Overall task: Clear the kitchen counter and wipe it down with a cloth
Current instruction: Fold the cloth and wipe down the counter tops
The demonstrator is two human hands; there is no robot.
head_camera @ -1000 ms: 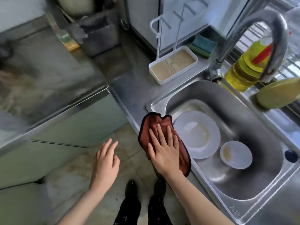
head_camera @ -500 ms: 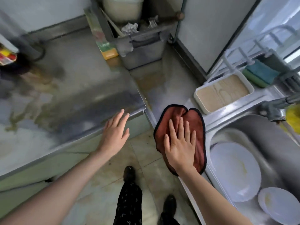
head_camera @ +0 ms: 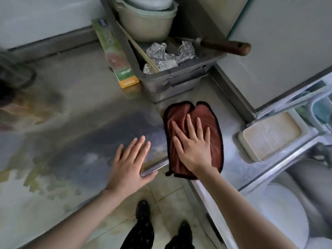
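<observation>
A rust-brown cloth (head_camera: 206,115) with a dark hem lies flat on the steel counter (head_camera: 75,108), in the narrow stretch between the left worktop and the sink. My right hand (head_camera: 193,144) presses on it with straight, spread fingers. My left hand (head_camera: 130,162) rests flat with straight fingers on the front corner of the left worktop, a little left of the cloth and apart from it. The left worktop shows dull stains and wet streaks.
A grey bin (head_camera: 172,76) with foil, a wooden-handled tool and stacked bowls (head_camera: 147,20) stands behind the cloth. A green-and-orange box (head_camera: 116,56) leans beside it. A white tray (head_camera: 273,135) sits to the right. A white plate (head_camera: 276,218) lies in the sink at the lower right.
My right hand has slid the cloth away from the sink's edge, left and back along the counter. My left hand has risen from over the floor onto the worktop corner.
</observation>
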